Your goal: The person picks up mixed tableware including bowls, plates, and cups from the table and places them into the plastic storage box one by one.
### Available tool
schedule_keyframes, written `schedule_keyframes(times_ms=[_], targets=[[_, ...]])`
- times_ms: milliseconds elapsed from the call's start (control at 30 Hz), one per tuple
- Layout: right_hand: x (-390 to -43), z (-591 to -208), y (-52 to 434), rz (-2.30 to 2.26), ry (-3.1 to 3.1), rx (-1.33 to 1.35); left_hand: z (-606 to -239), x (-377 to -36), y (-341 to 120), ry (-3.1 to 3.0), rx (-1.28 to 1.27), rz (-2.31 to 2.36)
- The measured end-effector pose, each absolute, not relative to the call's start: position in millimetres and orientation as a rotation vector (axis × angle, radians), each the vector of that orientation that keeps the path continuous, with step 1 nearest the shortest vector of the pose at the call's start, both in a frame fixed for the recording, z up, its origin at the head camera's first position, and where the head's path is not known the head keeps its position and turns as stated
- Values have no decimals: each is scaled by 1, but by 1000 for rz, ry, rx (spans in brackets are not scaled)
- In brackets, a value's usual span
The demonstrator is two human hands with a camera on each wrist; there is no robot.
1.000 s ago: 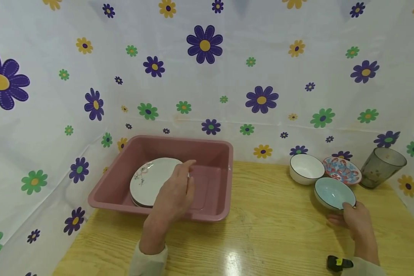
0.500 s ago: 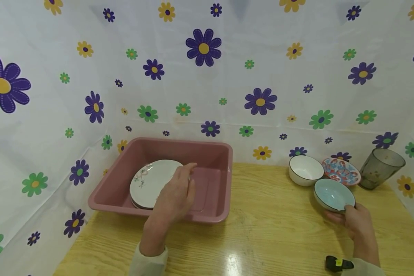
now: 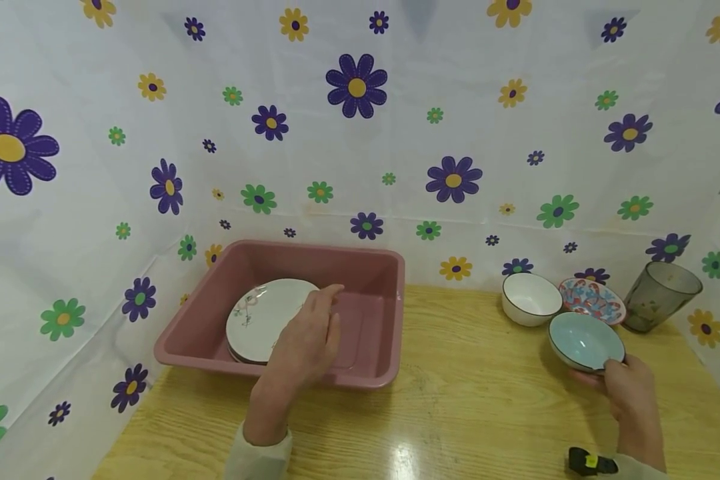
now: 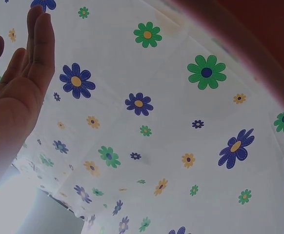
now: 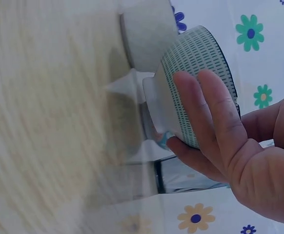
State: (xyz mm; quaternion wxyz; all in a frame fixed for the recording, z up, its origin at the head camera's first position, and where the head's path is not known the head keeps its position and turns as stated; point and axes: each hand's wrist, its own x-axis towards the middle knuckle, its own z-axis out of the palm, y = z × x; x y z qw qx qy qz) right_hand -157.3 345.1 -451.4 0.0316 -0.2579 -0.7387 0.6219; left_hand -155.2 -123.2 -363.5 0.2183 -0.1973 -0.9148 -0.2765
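Observation:
My right hand [image 3: 627, 385] grips the near rim of a light-blue bowl [image 3: 583, 341] and holds it tilted just above the wooden table [image 3: 474, 400]; in the right wrist view the fingers [image 5: 208, 114] wrap under the bowl's green-patterned outside [image 5: 193, 73]. My left hand [image 3: 303, 340] hovers with straight fingers over the pink tub [image 3: 372, 270], beside a small stack of white plates [image 3: 264, 313] with a pink floral mark inside the tub. The left wrist view shows the same hand [image 4: 25, 83] with flat fingers, holding nothing.
A white bowl [image 3: 531, 298], a red-and-blue patterned bowl [image 3: 594, 298] and a dark glass tumbler [image 3: 660, 295] stand at the back right of the table. A flowered sheet [image 3: 360, 133] walls the back and left. A small black-and-yellow device [image 3: 591, 460] sits at my right wrist.
My right hand has lifted the light-blue bowl slightly off the table and tilted it. The left hand has stayed over the tub.

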Motion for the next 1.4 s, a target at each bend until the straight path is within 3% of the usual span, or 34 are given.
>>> schedule_keyframes(times_ms=[200,1400], targets=[[-153,-440,339,2119,-2139,-700,-364,-154,-123,-2543,-549,-782],[-125,-374,287,1984,-2086,-284,-364,-151,-112,-2537,-647,-779]])
